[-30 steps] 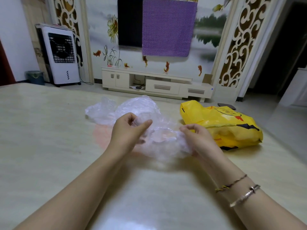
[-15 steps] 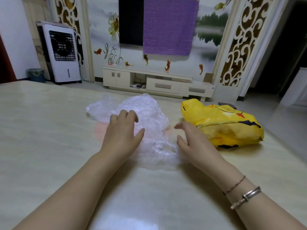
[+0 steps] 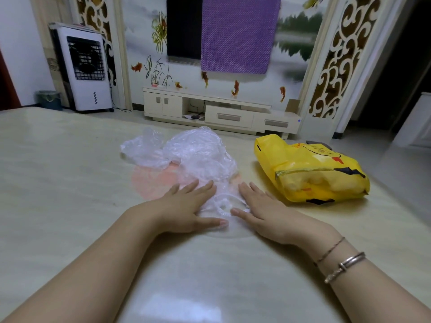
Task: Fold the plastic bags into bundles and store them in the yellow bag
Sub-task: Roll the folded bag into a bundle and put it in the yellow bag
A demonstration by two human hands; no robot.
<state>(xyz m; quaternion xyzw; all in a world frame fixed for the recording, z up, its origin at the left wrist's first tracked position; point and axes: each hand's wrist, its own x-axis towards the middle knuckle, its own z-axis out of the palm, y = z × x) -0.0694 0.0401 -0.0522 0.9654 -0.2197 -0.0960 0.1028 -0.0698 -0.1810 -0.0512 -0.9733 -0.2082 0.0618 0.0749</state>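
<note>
Head view: my two bare forearms reach forward over a pale glossy table [image 3: 58,183].
Left hand [image 3: 184,210]: palm down, fingers straight and slightly spread, pressing the left side of a crumpled clear thin plastic bag [image 3: 219,201].
Right hand [image 3: 263,210]: palm down too, fingers straight and close together, pressing the bag's right side; nothing is pinched.
Where the bag is: flat between my palms at 12 o'clock, close in front of me.
Waiting pile: more crinkled clear plastic bags [image 3: 186,152] lie heaped just beyond my fingertips, with a pinkish one [image 3: 154,180] under them at about 11 o'clock.
Yellow printed plastic bag [image 3: 314,171]: lies on its side at 2 o'clock, near my right hand but apart from it, already bulging with pale lumps.
Handling: I judge the film nearly weightless, limp, slippery and springy; it should trap air and creep open when released.
Where to take hold: probably press the air out with flat palms, then pinch the near edge with both thumbs and fold away.
Risk: a loose bundle may unfurl before reaching the yellow bag.
</note>
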